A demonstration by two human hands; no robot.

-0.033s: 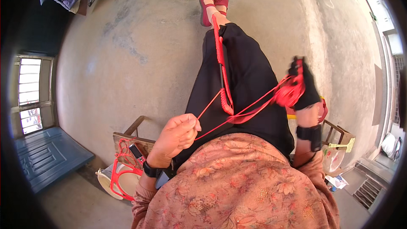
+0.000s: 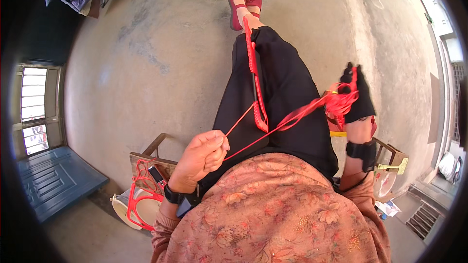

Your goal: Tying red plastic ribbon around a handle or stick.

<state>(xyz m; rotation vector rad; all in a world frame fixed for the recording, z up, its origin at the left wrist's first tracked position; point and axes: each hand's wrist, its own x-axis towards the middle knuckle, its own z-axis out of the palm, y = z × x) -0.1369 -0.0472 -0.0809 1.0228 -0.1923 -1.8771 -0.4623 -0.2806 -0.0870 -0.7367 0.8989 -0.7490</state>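
Note:
A narrow, elongated frame [image 2: 252, 61], mostly wrapped in red cord with a bare dark stretch midway, stands out along my lap between my legs. From its near end a taut red strand runs to my left hand [image 2: 205, 151], which is bare and pinches it between thumb and curled fingers. More red cord [image 2: 292, 117] stretches from beside that hand across my right thigh. It reaches a loose, tangled bundle of red cord [image 2: 341, 101] at my right hand [image 2: 360, 100]. That hand wears a black glove and is closed on the bundle; motion blurs its fingers.
At my left, a wooden stool [image 2: 168, 165] carries a small dark device [image 2: 157, 173] and loose red cord. A red open frame [image 2: 134, 212] hangs by a pale round container. A second wooden stool [image 2: 390, 165] and a red container [image 2: 374, 125] stand at my right.
My right hand has moved a little outward to the right, carrying the cord bundle. The strands across my right thigh have drawn closer together. My left hand has hardly moved.

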